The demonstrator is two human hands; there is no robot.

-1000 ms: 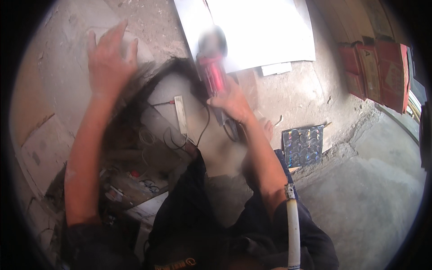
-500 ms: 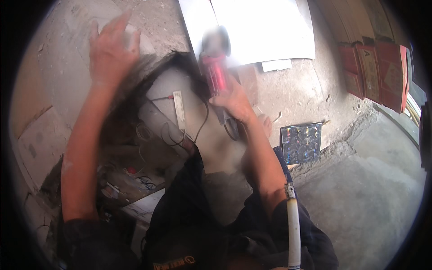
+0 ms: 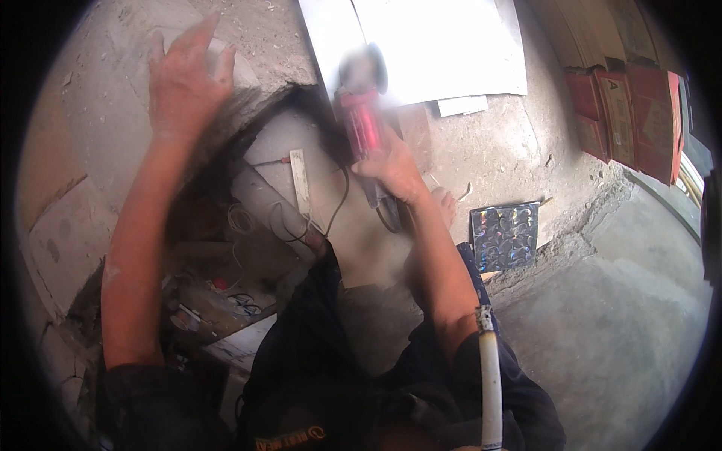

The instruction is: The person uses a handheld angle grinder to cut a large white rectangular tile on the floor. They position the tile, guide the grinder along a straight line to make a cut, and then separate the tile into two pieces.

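Observation:
My right hand (image 3: pixel 395 169) grips a red angle grinder (image 3: pixel 361 120) by its body, its blurred head pointing away toward a white sheet (image 3: pixel 436 45) on the ground. A black cable (image 3: pixel 338 203) trails from the tool back to me. My left hand (image 3: pixel 184 83) is raised with fingers spread, flat against a rough concrete slab (image 3: pixel 113 45) at the upper left. Between the hands lies a grey tile (image 3: pixel 278 143) with a small white strip (image 3: pixel 301 180) on it.
A shiny patterned dark tile (image 3: pixel 505 234) lies to the right of my arm. Red-brown boxes (image 3: pixel 624 113) stand at the far right. Loose wires and clutter (image 3: pixel 218 293) sit under my left arm. A white hose (image 3: pixel 490 391) runs along my right side. Broken concrete pieces (image 3: pixel 60 233) lie left.
My left hand has shifted slightly up and left on the concrete. The grinder in my right hand stays about where it was.

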